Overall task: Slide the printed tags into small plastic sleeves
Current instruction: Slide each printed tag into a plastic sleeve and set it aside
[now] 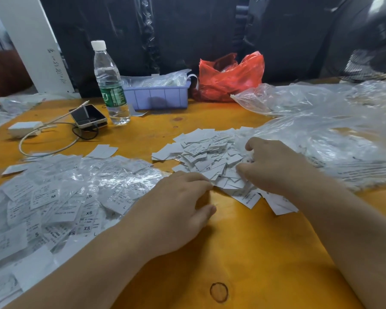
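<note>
A loose heap of small white printed tags [205, 152] lies in the middle of the yellow table [243, 253]. My right hand [274, 163] rests on the heap's right side, fingers curled down into the tags. My left hand [178, 204] sits at the heap's near-left edge, fingertips touching the nearest tags; whether it pinches one I cannot tell. To the left spreads a wide pile of tags in clear plastic sleeves [54, 204], with size letters such as XS, M and S showing. A big heap of clear plastic sleeves [321, 139] lies at the right.
At the back stand a water bottle [110, 85], a lilac plastic tray [158, 94] holding clear bags, and a red plastic bag [230, 74]. A phone [88, 115], a white charger [25, 128] and its cable lie at the back left.
</note>
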